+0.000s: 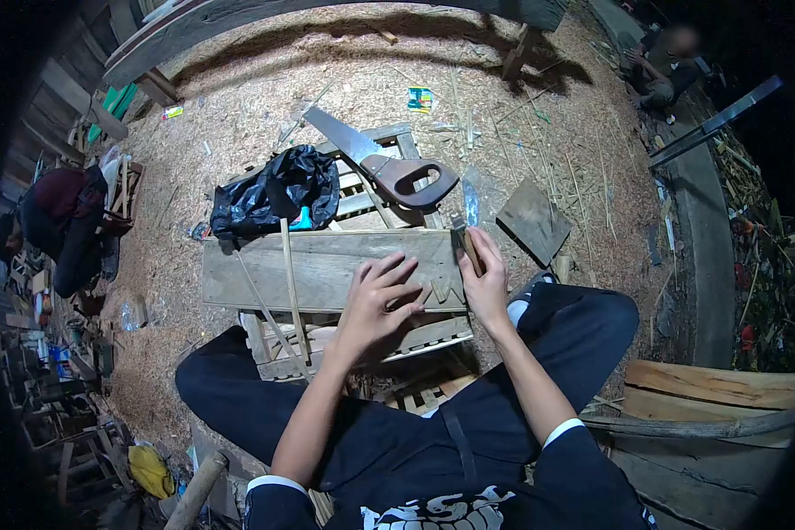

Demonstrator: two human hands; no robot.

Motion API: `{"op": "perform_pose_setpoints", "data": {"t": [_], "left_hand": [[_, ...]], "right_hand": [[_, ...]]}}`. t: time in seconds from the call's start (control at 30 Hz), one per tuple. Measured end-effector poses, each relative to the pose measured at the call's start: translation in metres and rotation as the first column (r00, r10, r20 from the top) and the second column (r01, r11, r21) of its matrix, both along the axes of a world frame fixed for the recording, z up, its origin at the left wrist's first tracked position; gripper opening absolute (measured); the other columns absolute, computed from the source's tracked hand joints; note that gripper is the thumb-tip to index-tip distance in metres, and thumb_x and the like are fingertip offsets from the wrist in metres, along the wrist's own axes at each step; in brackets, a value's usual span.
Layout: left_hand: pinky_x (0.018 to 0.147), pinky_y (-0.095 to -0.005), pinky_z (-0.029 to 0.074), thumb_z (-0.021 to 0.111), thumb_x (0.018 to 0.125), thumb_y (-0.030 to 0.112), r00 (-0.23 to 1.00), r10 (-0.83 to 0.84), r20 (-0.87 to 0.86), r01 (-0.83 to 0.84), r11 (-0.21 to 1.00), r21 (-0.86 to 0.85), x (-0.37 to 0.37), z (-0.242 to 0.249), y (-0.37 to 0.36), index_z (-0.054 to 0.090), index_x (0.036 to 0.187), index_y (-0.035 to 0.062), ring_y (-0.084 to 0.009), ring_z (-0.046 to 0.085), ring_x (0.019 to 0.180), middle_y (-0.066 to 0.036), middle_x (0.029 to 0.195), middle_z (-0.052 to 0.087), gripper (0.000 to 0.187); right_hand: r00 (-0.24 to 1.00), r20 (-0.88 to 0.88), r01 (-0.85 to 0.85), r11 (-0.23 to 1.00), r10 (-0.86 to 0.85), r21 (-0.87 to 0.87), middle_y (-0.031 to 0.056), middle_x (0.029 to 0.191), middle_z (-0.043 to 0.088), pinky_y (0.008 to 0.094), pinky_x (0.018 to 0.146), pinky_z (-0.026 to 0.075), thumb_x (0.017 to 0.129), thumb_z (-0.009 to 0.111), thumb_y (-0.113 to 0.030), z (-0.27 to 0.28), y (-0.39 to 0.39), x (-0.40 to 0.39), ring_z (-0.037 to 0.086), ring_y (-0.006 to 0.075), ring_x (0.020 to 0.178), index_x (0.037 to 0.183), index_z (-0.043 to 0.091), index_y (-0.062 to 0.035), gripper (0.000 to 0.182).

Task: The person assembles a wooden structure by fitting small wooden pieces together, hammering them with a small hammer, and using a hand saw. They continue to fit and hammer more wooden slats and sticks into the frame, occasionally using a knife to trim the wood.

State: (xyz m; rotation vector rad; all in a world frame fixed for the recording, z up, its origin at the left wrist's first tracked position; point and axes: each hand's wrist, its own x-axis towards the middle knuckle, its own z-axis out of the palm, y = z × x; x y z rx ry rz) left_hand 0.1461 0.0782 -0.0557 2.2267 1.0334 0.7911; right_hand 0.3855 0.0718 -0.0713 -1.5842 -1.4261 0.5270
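My right fingers [492, 252] grip a wooden-handled tool [473, 254] at the plank [331, 262]; left fingers [396, 274] spread — tool-positioning, I judge; next calls for steadying.

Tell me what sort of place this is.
Probably a makeshift woodworking area: a handsaw lies close to a wooden plank, and what look like wood shavings cover much of the ground.
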Motion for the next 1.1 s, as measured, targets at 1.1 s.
{"op": "perform_pose_setpoints", "data": {"t": [1.1], "left_hand": [[0.122,-0.0534,0.027,0.083,0.087,0.027,0.983,0.181,-0.045,-0.174,0.976,0.128,-0.006,-0.002,-0.034,0.079,0.125,0.0147,-0.0344,0.045,0.149,-0.012,0.155,0.058,0.04]], "right_hand": [[0.994,0.109,-0.017,1.0,0.015,0.021,0.0199,0.143,0.061,0.0434,0.11,0.048,0.097,0.072,-0.011,0.022,-0.015,-0.001,0.063,0.0369,0.128,0.135,0.07,-0.0019,0.039]]}}
